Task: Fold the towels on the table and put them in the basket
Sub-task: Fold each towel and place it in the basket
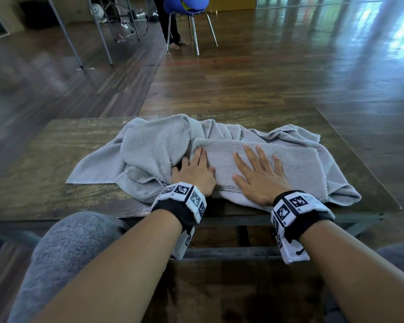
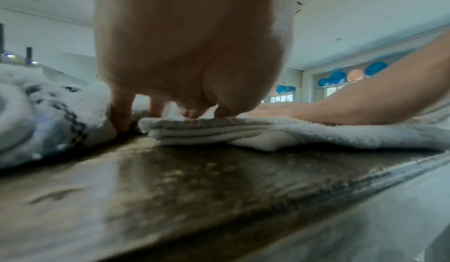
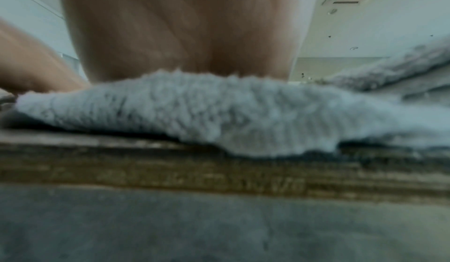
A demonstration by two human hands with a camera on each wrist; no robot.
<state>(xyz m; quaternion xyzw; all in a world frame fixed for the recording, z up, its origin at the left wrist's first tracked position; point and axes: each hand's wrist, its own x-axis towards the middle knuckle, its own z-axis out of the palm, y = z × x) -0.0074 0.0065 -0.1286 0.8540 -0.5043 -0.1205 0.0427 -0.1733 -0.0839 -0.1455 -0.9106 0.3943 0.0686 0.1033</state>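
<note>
A folded grey towel [image 1: 296, 164] lies on the near right of the wooden table [image 1: 56, 159], on top of other loose grey towels [image 1: 149, 145] bunched to its left and behind. My left hand [image 1: 195, 170] rests flat on the folded towel's left end, fingers straight. My right hand [image 1: 258, 171] presses flat on its middle, fingers spread. In the left wrist view the folded towel [image 2: 207, 131] shows several stacked layers under my left hand's fingertips [image 2: 121, 120]. The right wrist view shows my palm on the towel's fluffy edge [image 3: 219, 112]. No basket is in view.
The table's near edge [image 1: 126, 213] runs just under my wrists. My grey-clad knee [image 1: 75, 248] sits below the table on the left. A blue chair [image 1: 187, 10] and a person's legs [image 1: 170, 26] stand far back on the wooden floor.
</note>
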